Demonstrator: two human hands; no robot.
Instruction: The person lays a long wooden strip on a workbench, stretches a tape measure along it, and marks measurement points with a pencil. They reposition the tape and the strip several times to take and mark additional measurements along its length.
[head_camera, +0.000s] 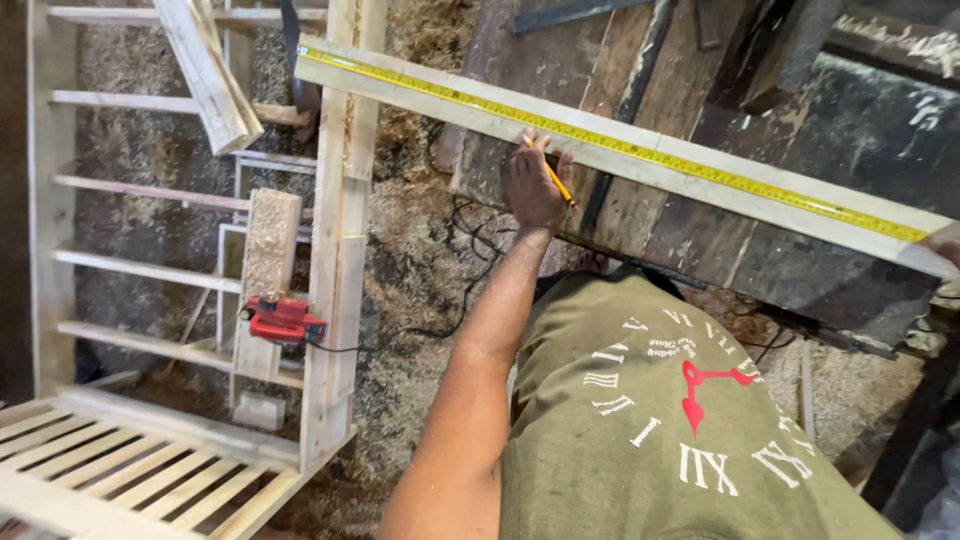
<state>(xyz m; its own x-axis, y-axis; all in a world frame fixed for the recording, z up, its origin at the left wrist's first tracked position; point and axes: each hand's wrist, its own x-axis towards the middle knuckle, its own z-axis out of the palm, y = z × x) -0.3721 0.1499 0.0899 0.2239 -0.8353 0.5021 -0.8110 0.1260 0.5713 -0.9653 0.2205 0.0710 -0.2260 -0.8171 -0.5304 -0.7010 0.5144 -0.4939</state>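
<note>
My left hand (535, 185) reaches forward to a long pale wooden plank (700, 185) that lies slantwise across a dark workbench (690, 60). It holds a yellow pencil (560, 185) with the tip at the plank's near edge. A yellow tape measure (640, 150) is stretched along the top of the plank. At the right frame edge, a sliver of what looks like my right hand (946, 243) rests at the plank's end by the tape; its grip is hidden.
A pale wooden slatted frame (335, 250) stands at the left on a sawdust-covered floor. A red power tool (283, 320) sits on it with a black cord trailing right. More slats (130, 470) lie at the bottom left. A loose board (205, 70) leans at the top left.
</note>
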